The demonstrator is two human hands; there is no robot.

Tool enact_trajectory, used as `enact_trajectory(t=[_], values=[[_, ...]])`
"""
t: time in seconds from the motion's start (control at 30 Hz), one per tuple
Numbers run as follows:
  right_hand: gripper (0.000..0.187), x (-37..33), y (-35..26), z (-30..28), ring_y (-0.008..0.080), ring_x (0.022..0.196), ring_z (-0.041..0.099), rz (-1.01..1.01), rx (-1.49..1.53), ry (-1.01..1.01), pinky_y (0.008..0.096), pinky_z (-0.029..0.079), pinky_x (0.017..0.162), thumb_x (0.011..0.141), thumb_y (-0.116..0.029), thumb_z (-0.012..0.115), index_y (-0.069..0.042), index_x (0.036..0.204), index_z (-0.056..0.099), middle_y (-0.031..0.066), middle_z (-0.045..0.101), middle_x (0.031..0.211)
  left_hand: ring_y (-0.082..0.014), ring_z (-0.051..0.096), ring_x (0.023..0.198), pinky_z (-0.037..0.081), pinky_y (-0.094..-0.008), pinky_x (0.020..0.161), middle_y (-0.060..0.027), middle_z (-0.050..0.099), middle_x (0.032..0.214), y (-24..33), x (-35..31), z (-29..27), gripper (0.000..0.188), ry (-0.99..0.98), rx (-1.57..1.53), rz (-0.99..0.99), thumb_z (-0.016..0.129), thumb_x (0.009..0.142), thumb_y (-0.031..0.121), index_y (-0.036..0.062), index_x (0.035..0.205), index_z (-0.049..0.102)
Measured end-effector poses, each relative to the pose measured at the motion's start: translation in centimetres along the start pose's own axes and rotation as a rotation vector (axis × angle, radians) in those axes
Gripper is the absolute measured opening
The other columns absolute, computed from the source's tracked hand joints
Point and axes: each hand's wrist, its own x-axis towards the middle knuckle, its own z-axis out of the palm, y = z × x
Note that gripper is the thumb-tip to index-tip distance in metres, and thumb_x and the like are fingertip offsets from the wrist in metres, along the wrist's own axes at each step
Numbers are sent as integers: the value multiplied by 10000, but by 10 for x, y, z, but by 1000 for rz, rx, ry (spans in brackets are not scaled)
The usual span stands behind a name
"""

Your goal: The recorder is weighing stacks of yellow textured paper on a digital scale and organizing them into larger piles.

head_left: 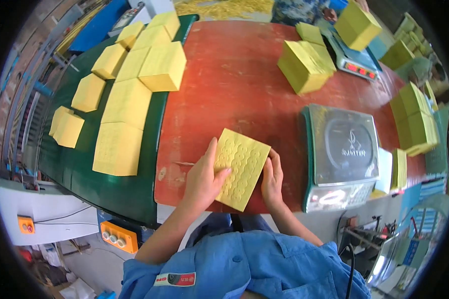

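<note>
Over the near edge of the red table, a stack of yellow embossed paper is held between my two hands, its patterned top sheet facing up. My left hand grips the left side, with the thumb lying on the top sheet. Around the right edge curl the fingers of my right hand, partly hidden by the paper. The stack is tilted, one corner pointing toward me. To the right of my right hand stands a scale with a clear plastic cover over its plate.
Several yellow paper stacks line the green conveyor belt at left. More paper blocks sit at the far right near a second scale, where another person's hand holds a stack. Orange button boxes hang below the belt.
</note>
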Motion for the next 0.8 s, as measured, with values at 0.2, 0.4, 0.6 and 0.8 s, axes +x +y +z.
enact_trajectory(t=[0.2, 0.4, 0.6, 0.8], values=[[361, -76, -15, -33, 214, 1219, 520, 37, 36, 68, 332, 396, 1053, 1023, -113, 470, 28, 1355, 490, 140, 571, 1291, -437, 496, 1282, 423, -474, 1041, -283, 465, 1426, 22, -65, 15, 729, -14, 80, 124, 697, 859, 105, 19, 1493, 347], [253, -159, 14, -60, 180, 1066, 608, 59, 20, 133, 322, 474, 968, 1016, -112, 497, 29, 1216, 558, 105, 625, 1161, -498, 332, 1374, 327, -623, 1076, -269, 314, 1525, 40, -75, 10, 627, 58, 522, 473, 727, 847, 205, 86, 1418, 495], [262, -164, 17, -39, 193, 971, 648, 514, 675, 39, 340, 528, 872, 1021, -170, 517, 13, 1202, 569, 101, 654, 1047, -486, 391, 1320, 359, -519, 1087, -256, 328, 1530, 23, -84, 30, 553, -10, 403, 423, 644, 907, 286, 66, 1399, 521], [322, -186, -7, -49, 120, 847, 625, 503, 524, 50, 277, 504, 742, 1003, -202, 566, 7, 1244, 609, 30, 669, 984, -480, 462, 1234, 401, -500, 1045, -304, 393, 1468, 26, -129, 24, 564, 26, 214, 391, 645, 895, 259, 19, 1389, 515]])
